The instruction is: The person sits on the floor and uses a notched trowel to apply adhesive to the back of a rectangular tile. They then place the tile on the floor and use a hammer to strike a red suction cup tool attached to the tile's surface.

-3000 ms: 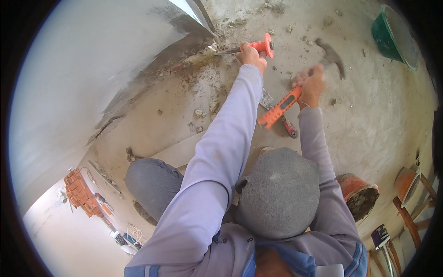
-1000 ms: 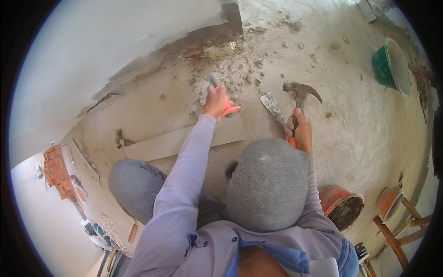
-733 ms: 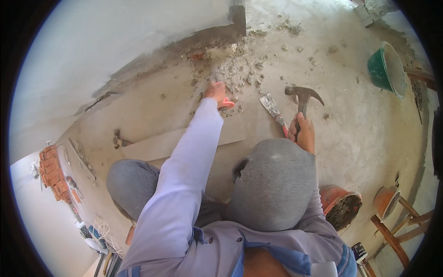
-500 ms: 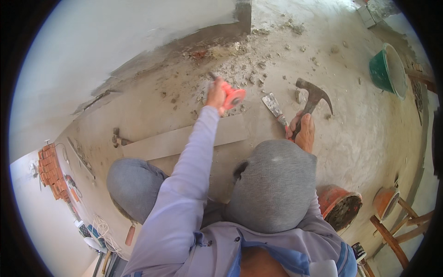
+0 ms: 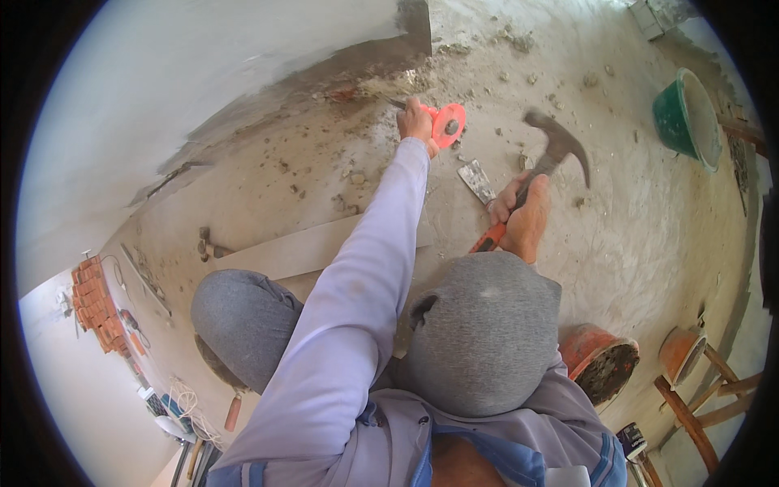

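Observation:
My left hand (image 5: 416, 123) is closed around a chisel (image 5: 449, 127) with a round red hand guard, its arm stretched forward. The chisel's dark steel end points left, toward the broken base of the wall (image 5: 345, 91); whether it touches is unclear. My right hand (image 5: 526, 217) grips the handle of a claw hammer (image 5: 560, 144), whose dark head is raised over the floor and slightly blurred. Just left of the hammer, a scraper (image 5: 476, 180) with a mortar-stained blade lies on the floor, its handle hidden behind my right hand.
Rubble (image 5: 519, 40) is scattered along the wall. A pale board (image 5: 300, 250) and another hammer (image 5: 208, 246) lie in front of my knees. At right stand a green bucket (image 5: 680, 122), an orange bucket (image 5: 580, 349) with dark contents, and a wooden trestle (image 5: 690, 422). Bricks (image 5: 96, 300) are stacked far left.
My left hand has moved right and farther forward with the chisel. The hammer has shifted slightly, its orange lower handle now showing, and my right hand has tilted with it.

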{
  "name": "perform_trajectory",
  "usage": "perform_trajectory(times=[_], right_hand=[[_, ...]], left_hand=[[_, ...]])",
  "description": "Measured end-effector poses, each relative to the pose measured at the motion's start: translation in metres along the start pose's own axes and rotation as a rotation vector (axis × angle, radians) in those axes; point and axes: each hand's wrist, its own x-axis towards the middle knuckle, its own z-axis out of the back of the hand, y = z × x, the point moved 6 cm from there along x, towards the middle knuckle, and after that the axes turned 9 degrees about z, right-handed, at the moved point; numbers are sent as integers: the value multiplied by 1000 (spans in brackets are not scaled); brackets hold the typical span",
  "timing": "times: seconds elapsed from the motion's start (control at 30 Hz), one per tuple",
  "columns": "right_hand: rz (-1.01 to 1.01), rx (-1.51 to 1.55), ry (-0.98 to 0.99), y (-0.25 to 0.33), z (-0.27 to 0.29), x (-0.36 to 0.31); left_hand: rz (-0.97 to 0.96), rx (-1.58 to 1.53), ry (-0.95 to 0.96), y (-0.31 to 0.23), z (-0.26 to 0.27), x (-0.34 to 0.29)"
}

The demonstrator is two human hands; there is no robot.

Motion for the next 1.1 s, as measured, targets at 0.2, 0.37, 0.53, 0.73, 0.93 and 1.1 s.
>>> perform_trajectory(times=[0.2, 0.37, 0.53, 0.73, 0.93, 1.1], right_hand=[[31, 171, -86, -36, -6, -10], [-245, -14, 86, -64, -10, -8], [-32, 128, -36, -45, -13, -7], [-133, 9, 83, -50, -24, 4], [-381, -300, 519, -56, -39, 9], [-315, -262, 288, -33, 0, -20]], left_hand=[[-60, -98, -68, -4, 9, 15], [10, -177, 9, -10, -15, -16], [-76, -125, -55, -8, -7, 7], [-7, -265, -45, -15, -18, 2], [-168, 615, -381, -31, 37, 34], [-54, -257, -297, -6, 85, -36]])
